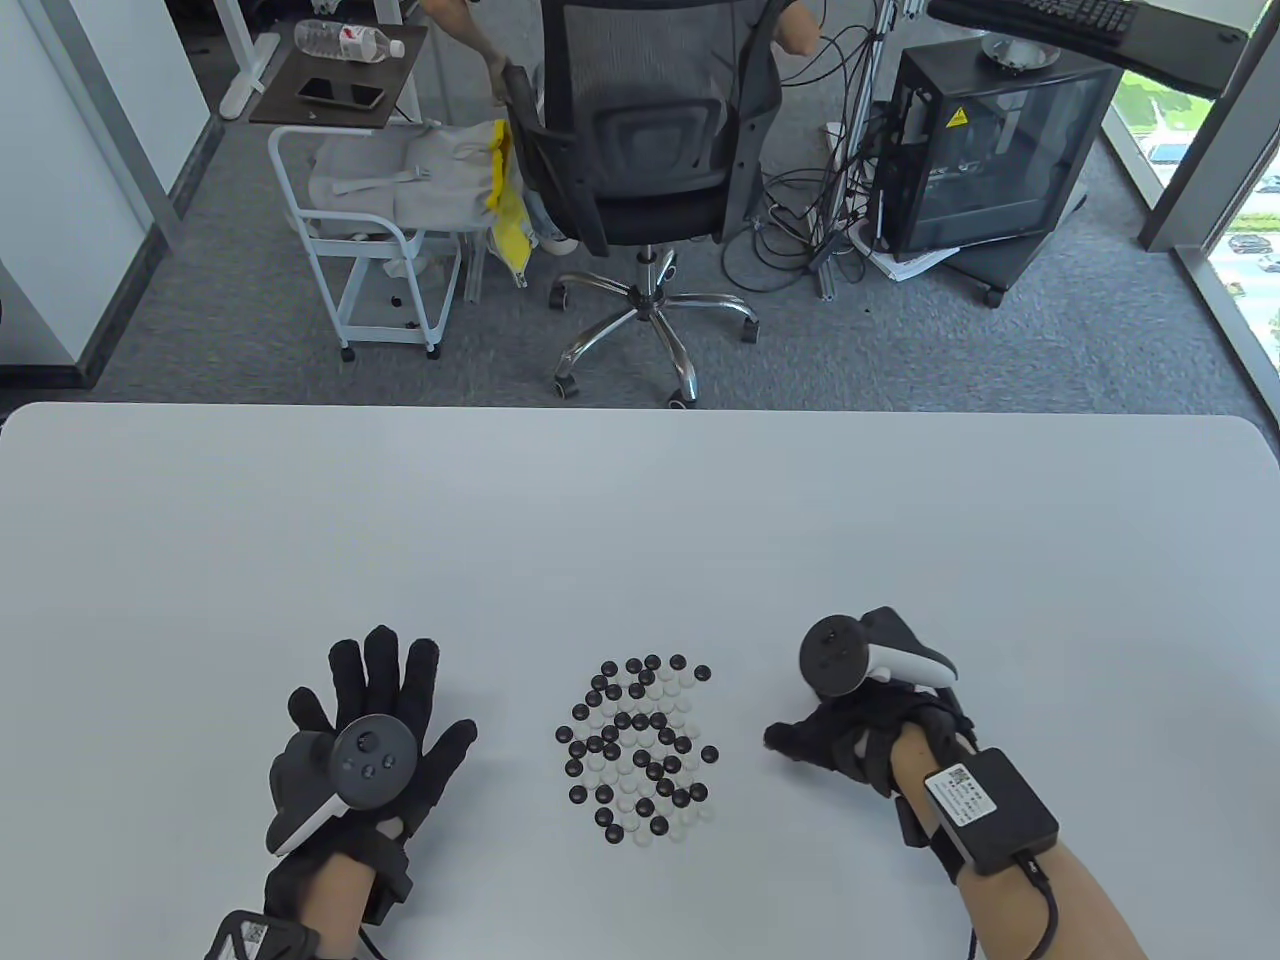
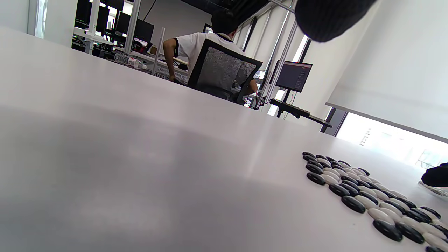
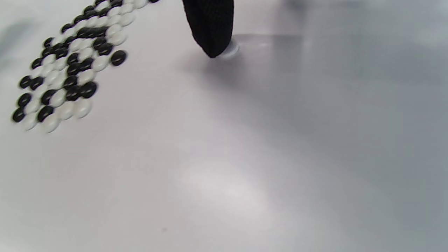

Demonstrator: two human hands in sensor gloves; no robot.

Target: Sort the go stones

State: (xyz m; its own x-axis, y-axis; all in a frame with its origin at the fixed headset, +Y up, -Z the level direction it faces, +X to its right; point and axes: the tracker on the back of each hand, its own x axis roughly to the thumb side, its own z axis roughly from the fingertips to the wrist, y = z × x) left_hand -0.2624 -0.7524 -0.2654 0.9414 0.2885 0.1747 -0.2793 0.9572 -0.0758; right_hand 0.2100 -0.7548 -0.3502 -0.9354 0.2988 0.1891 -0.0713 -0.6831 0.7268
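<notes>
Both hands lie on the white rectangular table in the table view. The left hand in its black sensor glove rests flat with its fingers spread wide and holds nothing, well apart from the cluster of black and white glossy Go stones to its right. The right hand in its black sensor glove sits on the far side of the cluster, its fingers curled and pointing toward the stones, the tip near the cluster's right edge but apart from it. Behind the table stands a black mesh office chair with a seated person partly hidden by it.

From the left wrist view, low over the table, the mixed stones lie packed in a single layer at lower right, black and white side by side. One dark gloved fingertip hangs in from the top edge, above the surface and touching nothing.

Seen from the right wrist view, the stones spread across the upper left. A black gloved fingertip presses down on a single white stone that lies on the table by itself, apart from the cluster; whether other fingers also touch it cannot be told.
</notes>
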